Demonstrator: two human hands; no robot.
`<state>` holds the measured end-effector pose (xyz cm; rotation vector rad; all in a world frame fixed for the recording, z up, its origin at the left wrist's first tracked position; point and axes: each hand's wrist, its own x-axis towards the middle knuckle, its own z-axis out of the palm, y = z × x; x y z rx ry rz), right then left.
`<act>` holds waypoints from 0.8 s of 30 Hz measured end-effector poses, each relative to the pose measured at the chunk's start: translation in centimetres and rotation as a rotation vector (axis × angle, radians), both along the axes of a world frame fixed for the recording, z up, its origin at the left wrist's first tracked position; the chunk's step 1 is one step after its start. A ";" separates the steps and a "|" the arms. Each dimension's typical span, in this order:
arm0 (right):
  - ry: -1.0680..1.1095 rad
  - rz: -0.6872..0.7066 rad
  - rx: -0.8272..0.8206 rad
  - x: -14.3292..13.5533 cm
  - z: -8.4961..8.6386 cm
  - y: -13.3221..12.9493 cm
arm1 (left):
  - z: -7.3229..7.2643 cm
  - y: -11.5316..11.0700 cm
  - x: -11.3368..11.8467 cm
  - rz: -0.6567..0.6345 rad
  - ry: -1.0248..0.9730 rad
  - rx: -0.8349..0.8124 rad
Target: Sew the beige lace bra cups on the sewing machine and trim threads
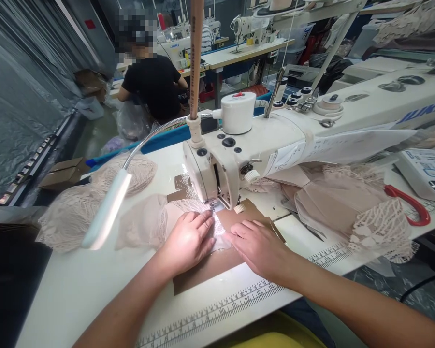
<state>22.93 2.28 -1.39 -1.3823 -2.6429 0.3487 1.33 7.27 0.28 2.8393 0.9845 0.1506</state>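
Pale lace fabric (183, 207) lies under the needle area of a white sewing machine (217, 169), on top of a brown board (206, 273). My left hand (188, 239) rests flat on the lace just left of the presser foot, its fingers stretched out and pointing at the foot. At the right edge of the lace is my right hand (257, 246), its fingertips pressing down on the fabric and the board, with the fingers bent but not gripping. A lit lamp bar (108, 210) hangs over the table left of my left hand.
Lace piles (68, 217) lie on the left, more lace pieces (326, 205) on the right. Red-handled scissors (409, 203) lie at the right edge near a white control box (426, 171). A printed ruler (221, 309) runs along the front edge. A person (152, 87) sits beyond.
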 end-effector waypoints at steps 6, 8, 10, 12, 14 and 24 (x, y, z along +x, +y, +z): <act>-0.020 0.024 -0.018 -0.2 0.5 0.6 | -0.4 0.7 -0.3 -0.005 -0.020 0.013; -0.040 0.021 -0.026 -0.4 0.7 0.9 | -0.3 1.0 -0.3 -0.007 -0.016 0.024; -0.054 0.013 -0.025 -0.6 0.8 1.2 | -0.2 1.0 -0.3 -0.012 -0.020 0.045; -0.055 0.000 -0.011 -0.8 0.8 1.3 | -0.2 1.0 -0.4 -0.023 -0.027 0.066; -0.049 -0.002 -0.002 -0.8 0.7 1.4 | -0.1 0.8 -0.4 -0.036 -0.024 0.077; -0.036 0.004 0.006 -0.8 0.6 1.8 | -0.4 0.7 -0.3 -0.018 0.020 0.102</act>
